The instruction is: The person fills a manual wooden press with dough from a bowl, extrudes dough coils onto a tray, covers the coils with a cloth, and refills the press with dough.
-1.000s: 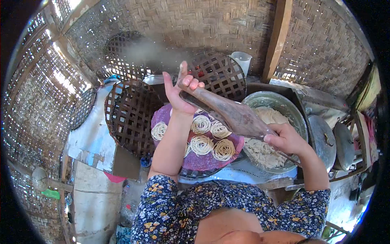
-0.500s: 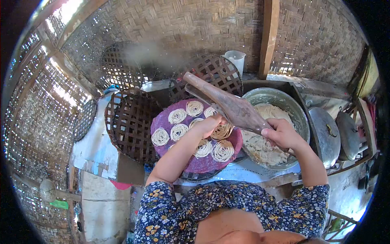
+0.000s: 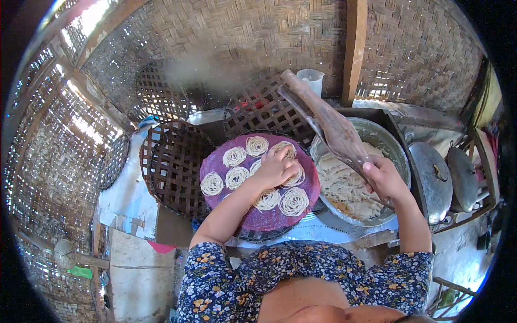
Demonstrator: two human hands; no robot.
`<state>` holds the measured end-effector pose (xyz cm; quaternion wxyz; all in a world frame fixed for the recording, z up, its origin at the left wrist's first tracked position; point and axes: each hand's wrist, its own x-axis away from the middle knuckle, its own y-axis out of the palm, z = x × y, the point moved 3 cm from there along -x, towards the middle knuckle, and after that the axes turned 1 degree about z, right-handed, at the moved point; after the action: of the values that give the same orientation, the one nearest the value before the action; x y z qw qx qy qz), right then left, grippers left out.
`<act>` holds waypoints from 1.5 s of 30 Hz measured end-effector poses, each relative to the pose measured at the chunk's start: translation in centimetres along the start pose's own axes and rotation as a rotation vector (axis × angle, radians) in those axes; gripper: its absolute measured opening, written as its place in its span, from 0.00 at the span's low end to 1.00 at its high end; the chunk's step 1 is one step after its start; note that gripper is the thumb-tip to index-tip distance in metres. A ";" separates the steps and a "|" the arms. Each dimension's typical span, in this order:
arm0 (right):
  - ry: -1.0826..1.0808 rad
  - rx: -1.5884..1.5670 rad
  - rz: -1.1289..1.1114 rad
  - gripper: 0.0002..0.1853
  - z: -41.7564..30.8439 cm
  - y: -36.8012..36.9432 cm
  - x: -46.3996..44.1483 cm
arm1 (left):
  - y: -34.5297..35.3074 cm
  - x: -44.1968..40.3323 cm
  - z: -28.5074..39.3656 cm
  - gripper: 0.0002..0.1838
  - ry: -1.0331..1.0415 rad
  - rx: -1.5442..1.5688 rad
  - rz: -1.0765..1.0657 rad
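Observation:
My right hand (image 3: pixel 385 180) is closed round the lower end of a long wooden press (image 3: pixel 342 134) made of two hinged arms. The press slants up and away to the left, above the rim of a metal basin (image 3: pixel 405 161) of pale dough (image 3: pixel 344 191). My left hand (image 3: pixel 276 169) rests over the noodle nests, fingers apart and partly covering some of them. Several coiled noodle nests (image 3: pixel 294 202) lie on a round tray covered in purple cloth (image 3: pixel 221 156). Whether the left fingertips press into a nest is hard to see.
Dark woven baskets (image 3: pixel 175 167) stand left of and behind the tray. A clear plastic jug (image 3: pixel 311 81) is at the back, beside a wooden post (image 3: pixel 355 54). Lidded metal pots (image 3: pixel 431 172) stand to the right of the basin. Woven bamboo walls (image 3: pixel 242 37) close in the space.
My left hand has let go of the press and come down over the nests. The press has swung right and more upright in my right hand, away from above the tray.

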<state>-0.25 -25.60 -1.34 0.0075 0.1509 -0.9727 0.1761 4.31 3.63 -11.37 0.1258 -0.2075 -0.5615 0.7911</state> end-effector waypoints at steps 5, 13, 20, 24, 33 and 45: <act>-0.016 -0.145 0.009 0.31 -0.1 -0.4 2.7 | -3.1 2.4 0.2 0.26 0.027 -0.283 0.173; 0.078 -0.316 -0.006 0.44 5.9 0.1 10.5 | -6.2 6.8 1.8 0.15 -0.109 0.065 0.484; 0.208 -0.377 0.020 0.42 9.9 1.1 16.9 | -1.5 2.6 5.2 0.10 -0.049 0.001 0.282; 0.235 -0.372 0.063 0.41 11.8 0.9 20.4 | -0.7 1.1 6.2 0.06 -0.006 -0.095 0.278; 0.223 -0.455 0.248 0.38 11.8 1.3 25.5 | 1.0 -0.3 5.1 0.09 -0.109 -0.186 0.090; 0.230 -0.470 0.264 0.32 13.1 1.5 27.7 | 0.4 -0.1 2.6 0.12 -0.176 -0.085 0.085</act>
<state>-26.67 -36.81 -12.28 0.1297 -0.0038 -0.9908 -0.0385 3.20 1.27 -10.98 0.0337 -0.1660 -0.5940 0.7864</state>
